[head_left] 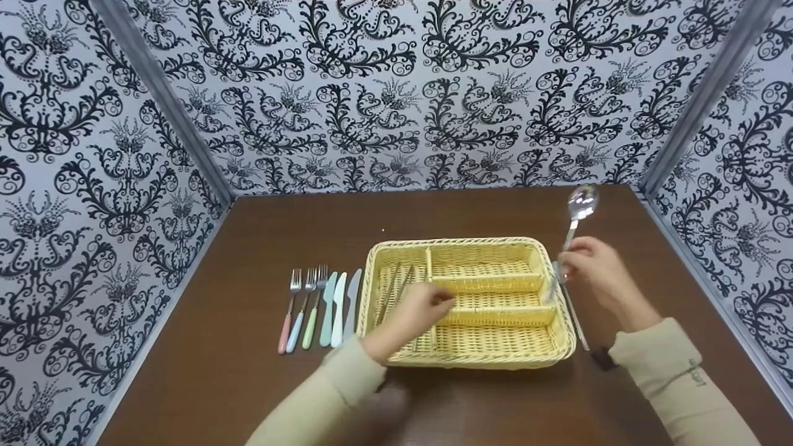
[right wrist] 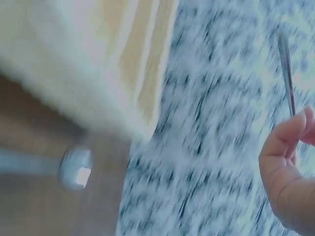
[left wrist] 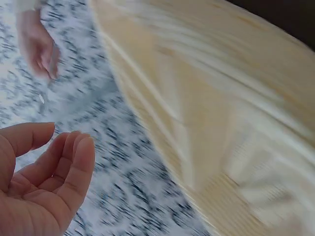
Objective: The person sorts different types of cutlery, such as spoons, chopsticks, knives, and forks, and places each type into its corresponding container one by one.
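My right hand [head_left: 595, 269] pinches a metal spoon [head_left: 582, 203] by its handle, just right of the basket, with the bowl pointing up and away. In the right wrist view that hand [right wrist: 290, 172] holds the spoon [right wrist: 286, 69], seen nearly edge-on. A second spoon [head_left: 576, 322] lies along the basket's right side, its bowl [right wrist: 76, 168] blurred in the right wrist view. My left hand [head_left: 416, 308] hovers over the divided wicker basket [head_left: 489, 359], near its left divider. The left wrist view shows this hand [left wrist: 47, 182] with loosely curved fingers and nothing between them.
Left of the basket lie forks [head_left: 303, 310] with pink, blue and green handles, then knives [head_left: 337, 310] in pale colours. Slim sticks [head_left: 389, 291] rest in the basket's left compartment. A small dark object [head_left: 604, 359] sits by the right sleeve. Patterned walls [head_left: 396, 93] enclose the table.
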Tool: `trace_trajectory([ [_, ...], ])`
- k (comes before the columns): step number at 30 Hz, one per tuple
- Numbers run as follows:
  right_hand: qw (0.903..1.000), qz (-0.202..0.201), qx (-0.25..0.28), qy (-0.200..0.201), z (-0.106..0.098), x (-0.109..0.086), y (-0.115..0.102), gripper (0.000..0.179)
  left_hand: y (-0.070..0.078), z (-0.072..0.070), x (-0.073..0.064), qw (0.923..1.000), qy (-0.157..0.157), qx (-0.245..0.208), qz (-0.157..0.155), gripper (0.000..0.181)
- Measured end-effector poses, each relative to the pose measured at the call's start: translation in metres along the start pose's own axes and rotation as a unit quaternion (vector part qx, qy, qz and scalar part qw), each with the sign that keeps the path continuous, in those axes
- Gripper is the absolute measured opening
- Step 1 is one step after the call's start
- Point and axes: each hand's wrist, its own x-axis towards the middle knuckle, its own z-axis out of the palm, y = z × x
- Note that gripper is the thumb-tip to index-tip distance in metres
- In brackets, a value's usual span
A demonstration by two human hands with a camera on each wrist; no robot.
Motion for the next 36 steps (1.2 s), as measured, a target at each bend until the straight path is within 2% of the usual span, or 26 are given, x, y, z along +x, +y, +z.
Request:
trace_trajectory([
  [4, 0.9970, 0.008, 0.015, -0.076, 0.033, -0.013, -0.003, 0.008, 0.026, 0.012, 0.013, 0.9995, -0.022, -0.023, 0.006, 0.016],
  [7, 0.9926, 0.017, 0.006, -0.120, 0.050, -0.022, -0.002, 0.008, 0.037, 0.021, 0.020, 0.9993, -0.028, -0.025, 0.010, 0.015],
  [9, 0.9900, 0.023, 0.001, -0.139, 0.058, -0.026, 0.000, 0.004, 0.041, 0.027, 0.023, 0.9995, -0.020, -0.018, 0.014, 0.015],
  [13, 0.9878, 0.028, -0.007, -0.153, 0.068, -0.031, 0.004, 0.004, 0.045, 0.035, 0.025, 0.9999, -0.002, 0.002, 0.015, 0.015],
  [19, 0.9875, 0.009, -0.014, -0.157, 0.075, -0.032, 0.008, 0.011, 0.047, 0.038, 0.026, 0.9993, -0.001, 0.035, -0.015, 0.016],
  [23, 0.9879, 0.012, -0.018, -0.154, 0.074, -0.032, 0.008, 0.013, 0.048, 0.038, 0.030, 0.9986, -0.019, 0.045, -0.020, 0.025],
  [26, 0.9837, 0.026, -0.035, -0.174, 0.071, -0.032, 0.005, 0.019, 0.046, 0.037, 0.036, 0.9978, -0.041, 0.046, -0.024, 0.025],
  [28, 0.9748, 0.046, -0.064, -0.209, 0.066, -0.032, 0.002, 0.027, 0.043, 0.037, 0.041, 0.9961, -0.052, 0.067, -0.025, 0.022],
  [31, 0.9491, 0.069, -0.125, -0.281, 0.057, -0.032, -0.003, 0.032, 0.037, 0.038, 0.050, 0.9889, -0.066, 0.130, -0.029, 0.016],
  [34, 0.9249, 0.067, -0.167, -0.335, 0.051, -0.033, -0.005, 0.028, 0.033, 0.042, 0.058, 0.9705, -0.106, 0.212, -0.042, 0.015],
  [36, 0.9186, 0.059, -0.177, -0.349, 0.051, -0.034, -0.006, 0.025, 0.031, 0.048, 0.063, 0.9523, -0.144, 0.265, -0.043, 0.015],
])
